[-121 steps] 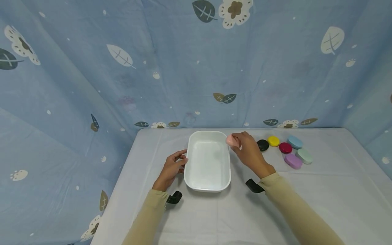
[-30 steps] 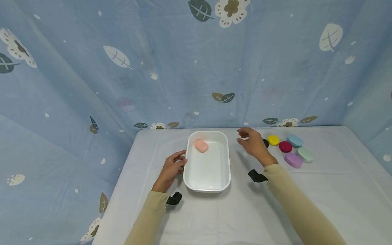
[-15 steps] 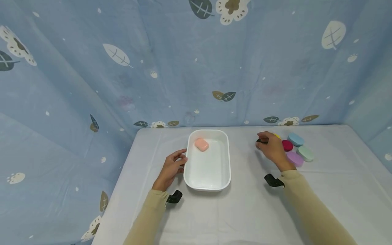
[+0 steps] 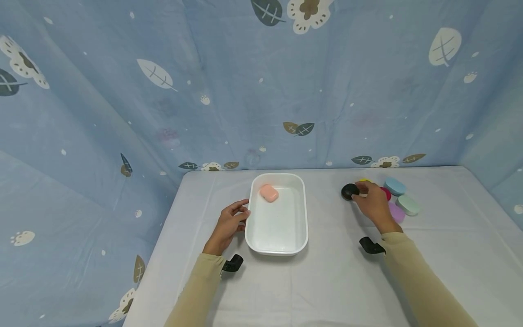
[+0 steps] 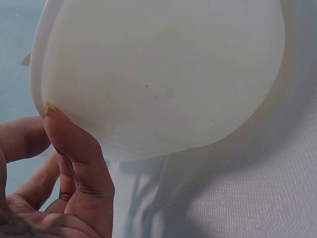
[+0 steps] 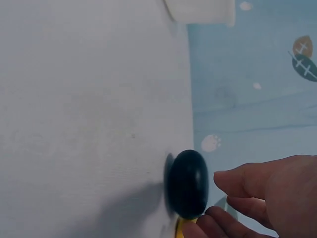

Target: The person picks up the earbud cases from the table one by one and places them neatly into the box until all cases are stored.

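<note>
A white tray [image 4: 278, 247] stands on the table with one pink bar of soap [image 4: 268, 193] inside, near its far left corner. My left hand [image 4: 226, 227] touches the tray's left wall; its thumb [image 5: 74, 139] rests close to the rim in the left wrist view. Right of the tray, my right hand [image 4: 372, 203] is beside a black soap [image 4: 350, 191]. In the right wrist view the thumb [image 6: 242, 181] stands apart from that black soap, while other fingertips are near its lower end; contact there is unclear.
Beyond and beside my right hand lie more soaps: yellow [image 4: 365, 180] and red [image 4: 386, 193], both partly hidden, plus blue [image 4: 394, 186], mint green [image 4: 407, 205] and purple [image 4: 396, 212]. A blue patterned curtain [image 4: 229, 113] hangs behind the white-covered table [image 4: 327, 281].
My right hand put the pink soap into the tray, moved right over the black soap, then shifted slightly further right, uncovering it. My left hand stays at the tray.
</note>
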The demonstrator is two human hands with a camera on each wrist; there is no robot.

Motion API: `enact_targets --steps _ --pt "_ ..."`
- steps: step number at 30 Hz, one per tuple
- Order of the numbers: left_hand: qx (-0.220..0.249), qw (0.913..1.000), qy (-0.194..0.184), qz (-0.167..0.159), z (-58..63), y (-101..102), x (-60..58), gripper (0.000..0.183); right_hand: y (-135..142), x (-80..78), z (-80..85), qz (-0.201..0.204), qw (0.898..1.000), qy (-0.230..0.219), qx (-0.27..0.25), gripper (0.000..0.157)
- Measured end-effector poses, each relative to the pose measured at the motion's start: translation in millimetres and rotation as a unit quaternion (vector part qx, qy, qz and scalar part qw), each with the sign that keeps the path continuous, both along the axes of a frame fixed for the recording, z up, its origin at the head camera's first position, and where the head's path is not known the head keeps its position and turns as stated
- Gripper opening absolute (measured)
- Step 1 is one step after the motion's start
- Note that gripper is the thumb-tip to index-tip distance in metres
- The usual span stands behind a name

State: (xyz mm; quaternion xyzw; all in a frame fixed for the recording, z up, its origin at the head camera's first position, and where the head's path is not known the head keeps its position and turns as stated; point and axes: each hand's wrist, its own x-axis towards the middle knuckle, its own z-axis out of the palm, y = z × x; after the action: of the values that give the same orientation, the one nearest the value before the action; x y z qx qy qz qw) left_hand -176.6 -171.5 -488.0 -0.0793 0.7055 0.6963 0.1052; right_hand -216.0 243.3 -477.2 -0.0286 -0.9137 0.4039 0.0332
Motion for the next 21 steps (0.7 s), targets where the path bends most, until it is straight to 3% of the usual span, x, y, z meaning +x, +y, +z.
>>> enact_targets --steps 8,21 --pt "0.002 1.0 -0.004 0.0 1.3 0 0.5 0.045 1 -4.0 -13.2 -0.007 1.0 -0.015 0.003 0.053" --pt "-0.003 1.0 0.0 0.001 -0.5 0 1.8 0.044 -5 -14.1 -19.8 0.007 0.999 -0.032 0.03 0.063"
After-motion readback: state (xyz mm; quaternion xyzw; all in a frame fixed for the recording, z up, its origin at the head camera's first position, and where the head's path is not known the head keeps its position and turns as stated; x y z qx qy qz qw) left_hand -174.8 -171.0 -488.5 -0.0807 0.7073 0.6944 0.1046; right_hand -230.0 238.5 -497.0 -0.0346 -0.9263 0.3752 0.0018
